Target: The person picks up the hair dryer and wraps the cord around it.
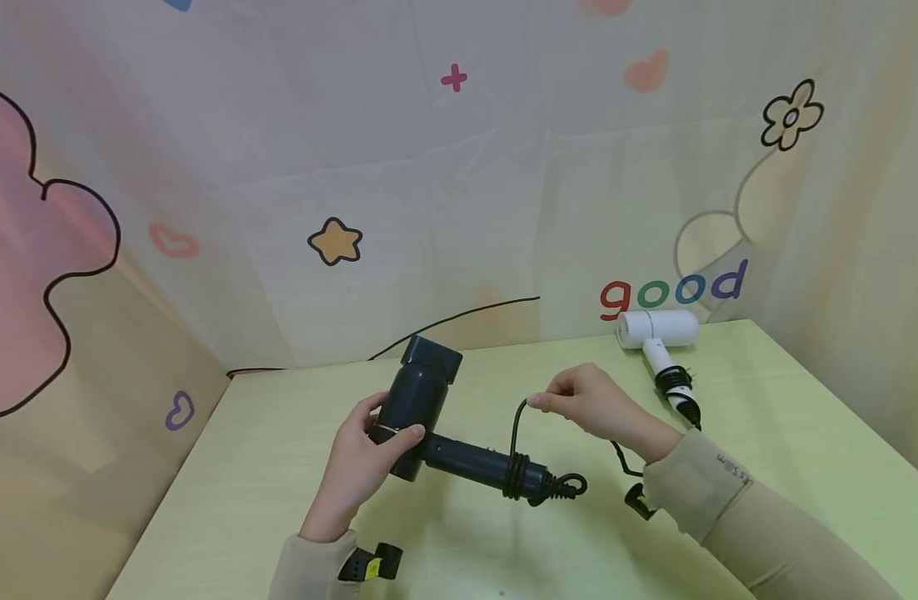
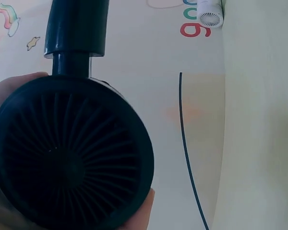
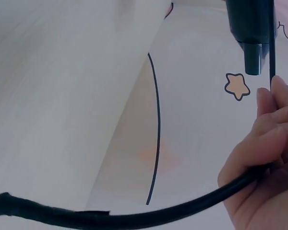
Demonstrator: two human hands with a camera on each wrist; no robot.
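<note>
My left hand [image 1: 357, 467] grips a dark navy hair dryer [image 1: 416, 400] by its barrel, thumb across the front. Its square nozzle points up and away, and its handle [image 1: 466, 462] extends right above the table. A black cord [image 1: 515, 433] is wound round the handle's end, finishing in a small loop. Between thumb and fingertips, my right hand [image 1: 597, 404] pinches a strand pulled up from the winding. More cord [image 3: 182, 211] runs out below that hand in the right wrist view. The left wrist view shows the dryer's round rear grille [image 2: 69, 163] up close.
A white hair dryer [image 1: 660, 329] lies at the table's back right, black cord wound round its handle. The pale green table [image 1: 279, 500] meets a printed curtain [image 1: 429, 200] at the back. Straps with small black devices sit on both wrists.
</note>
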